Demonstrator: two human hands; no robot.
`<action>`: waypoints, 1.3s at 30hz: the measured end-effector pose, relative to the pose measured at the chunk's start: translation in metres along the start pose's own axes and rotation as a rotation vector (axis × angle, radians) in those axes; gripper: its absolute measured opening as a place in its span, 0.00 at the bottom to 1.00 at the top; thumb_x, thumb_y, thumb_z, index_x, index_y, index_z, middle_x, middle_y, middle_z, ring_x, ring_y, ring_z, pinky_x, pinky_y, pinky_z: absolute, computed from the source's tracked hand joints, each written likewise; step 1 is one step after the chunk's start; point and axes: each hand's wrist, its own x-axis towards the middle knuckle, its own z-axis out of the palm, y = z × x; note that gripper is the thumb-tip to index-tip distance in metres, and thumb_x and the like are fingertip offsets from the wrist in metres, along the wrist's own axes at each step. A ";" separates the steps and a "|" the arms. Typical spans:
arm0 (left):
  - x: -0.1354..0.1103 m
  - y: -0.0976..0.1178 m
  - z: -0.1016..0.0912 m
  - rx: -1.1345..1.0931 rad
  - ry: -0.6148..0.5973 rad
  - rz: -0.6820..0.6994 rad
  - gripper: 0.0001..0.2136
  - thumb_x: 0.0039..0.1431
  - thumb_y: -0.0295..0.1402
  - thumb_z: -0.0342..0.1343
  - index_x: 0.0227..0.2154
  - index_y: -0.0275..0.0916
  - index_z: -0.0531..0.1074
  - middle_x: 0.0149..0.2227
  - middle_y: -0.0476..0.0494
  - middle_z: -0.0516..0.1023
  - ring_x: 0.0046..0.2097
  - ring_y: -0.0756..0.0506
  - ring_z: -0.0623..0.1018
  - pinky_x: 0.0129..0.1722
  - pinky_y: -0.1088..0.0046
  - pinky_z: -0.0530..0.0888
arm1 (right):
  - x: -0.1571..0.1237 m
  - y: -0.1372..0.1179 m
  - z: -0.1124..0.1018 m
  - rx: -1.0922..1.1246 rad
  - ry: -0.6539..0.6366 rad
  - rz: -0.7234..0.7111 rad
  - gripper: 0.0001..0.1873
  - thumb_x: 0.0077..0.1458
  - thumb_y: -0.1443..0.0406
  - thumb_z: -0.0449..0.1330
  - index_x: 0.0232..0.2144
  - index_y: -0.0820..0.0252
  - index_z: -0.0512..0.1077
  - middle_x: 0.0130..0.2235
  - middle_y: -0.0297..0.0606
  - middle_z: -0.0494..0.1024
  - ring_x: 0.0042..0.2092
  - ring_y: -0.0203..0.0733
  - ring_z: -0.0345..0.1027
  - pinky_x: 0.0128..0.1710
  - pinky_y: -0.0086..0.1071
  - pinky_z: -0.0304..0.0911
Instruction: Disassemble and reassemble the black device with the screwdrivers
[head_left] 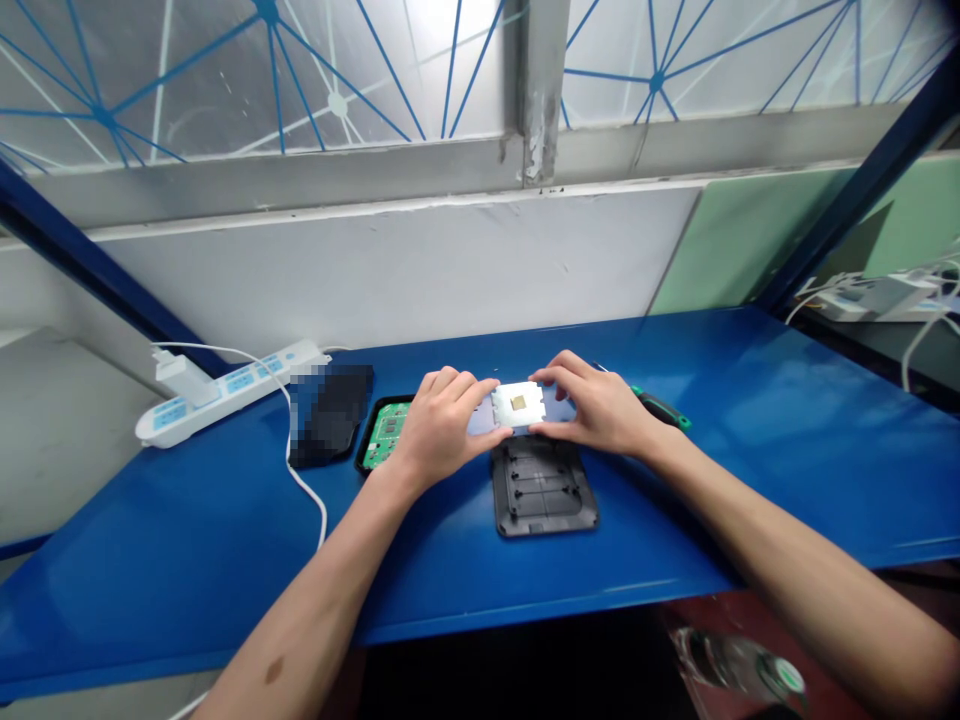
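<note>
Between my two hands is a thin flat panel (531, 396) with a silver-white middle plate, a small gold square on it and bluish ends. My left hand (442, 422) pinches its left side between thumb and fingers. On the right side, my right hand (596, 405) grips it the same way. Just below the panel, a black plastic cover (547, 495) lies with its ribbed inside facing up. Left of it, a green circuit board (386, 428) sits in a black housing, partly hidden by my left hand. A screwdriver (661, 408) with a black and green handle lies beyond my right wrist.
A dark flat object (334, 415), partly blurred out, lies on the blue table (442, 575). Further left is a white power strip (247, 378) with an adapter (184, 378) plugged in. Its white cable (306, 488) runs to the front. Below the table edge is a plastic bottle (739, 665).
</note>
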 end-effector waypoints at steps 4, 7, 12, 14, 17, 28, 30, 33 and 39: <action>-0.001 -0.002 0.003 0.012 0.003 0.000 0.24 0.60 0.46 0.64 0.52 0.36 0.73 0.40 0.40 0.78 0.42 0.38 0.71 0.44 0.61 0.68 | -0.002 -0.003 0.001 0.025 0.046 -0.014 0.27 0.57 0.50 0.64 0.52 0.58 0.68 0.50 0.45 0.73 0.39 0.43 0.75 0.33 0.37 0.72; -0.001 -0.002 0.004 0.022 -0.033 0.005 0.24 0.59 0.46 0.65 0.51 0.36 0.73 0.42 0.40 0.77 0.42 0.38 0.71 0.44 0.60 0.68 | -0.004 -0.008 0.001 0.038 0.082 -0.066 0.28 0.57 0.49 0.64 0.52 0.59 0.68 0.49 0.46 0.72 0.39 0.43 0.75 0.32 0.37 0.73; -0.001 0.004 0.001 0.010 -0.048 0.047 0.21 0.60 0.45 0.63 0.50 0.35 0.73 0.42 0.38 0.77 0.43 0.37 0.71 0.43 0.60 0.68 | -0.004 -0.015 0.002 0.062 0.131 -0.149 0.29 0.57 0.47 0.63 0.52 0.62 0.69 0.47 0.46 0.72 0.37 0.42 0.74 0.34 0.39 0.74; -0.001 0.007 -0.001 0.003 -0.032 0.065 0.21 0.60 0.43 0.63 0.50 0.34 0.72 0.42 0.38 0.77 0.43 0.37 0.71 0.43 0.60 0.68 | -0.004 -0.017 0.003 0.073 0.153 -0.167 0.30 0.58 0.47 0.63 0.51 0.63 0.69 0.46 0.46 0.73 0.36 0.41 0.74 0.33 0.38 0.74; 0.000 0.012 -0.002 -0.012 -0.010 0.098 0.20 0.60 0.39 0.63 0.50 0.33 0.72 0.41 0.38 0.77 0.42 0.38 0.71 0.42 0.60 0.69 | -0.005 -0.021 0.004 0.081 0.161 -0.184 0.29 0.59 0.47 0.62 0.52 0.63 0.69 0.46 0.46 0.73 0.36 0.41 0.73 0.32 0.38 0.74; 0.003 0.017 -0.005 -0.271 0.126 -0.010 0.23 0.58 0.42 0.67 0.51 0.34 0.72 0.35 0.44 0.72 0.39 0.41 0.67 0.41 0.63 0.70 | -0.003 -0.020 0.008 0.245 0.053 -0.077 0.44 0.51 0.43 0.66 0.62 0.57 0.59 0.51 0.46 0.68 0.39 0.42 0.73 0.36 0.42 0.76; 0.003 0.019 -0.006 -0.315 0.129 -0.026 0.24 0.57 0.42 0.68 0.51 0.35 0.71 0.35 0.45 0.72 0.39 0.42 0.67 0.41 0.64 0.70 | -0.003 -0.020 0.010 0.268 0.008 -0.060 0.42 0.52 0.44 0.67 0.61 0.55 0.60 0.51 0.45 0.67 0.38 0.41 0.72 0.37 0.42 0.76; 0.003 0.021 -0.006 -0.373 0.119 -0.012 0.23 0.58 0.42 0.67 0.52 0.36 0.70 0.35 0.46 0.71 0.38 0.43 0.66 0.41 0.65 0.69 | -0.003 -0.021 0.014 0.326 -0.018 -0.050 0.31 0.57 0.48 0.64 0.56 0.56 0.65 0.49 0.44 0.68 0.37 0.38 0.71 0.36 0.40 0.75; 0.004 0.023 -0.008 -0.397 0.102 0.005 0.22 0.56 0.38 0.69 0.50 0.38 0.69 0.35 0.47 0.70 0.38 0.43 0.66 0.41 0.66 0.69 | -0.002 -0.019 0.013 0.272 -0.001 -0.031 0.28 0.57 0.52 0.65 0.55 0.57 0.68 0.47 0.43 0.69 0.37 0.39 0.69 0.36 0.40 0.73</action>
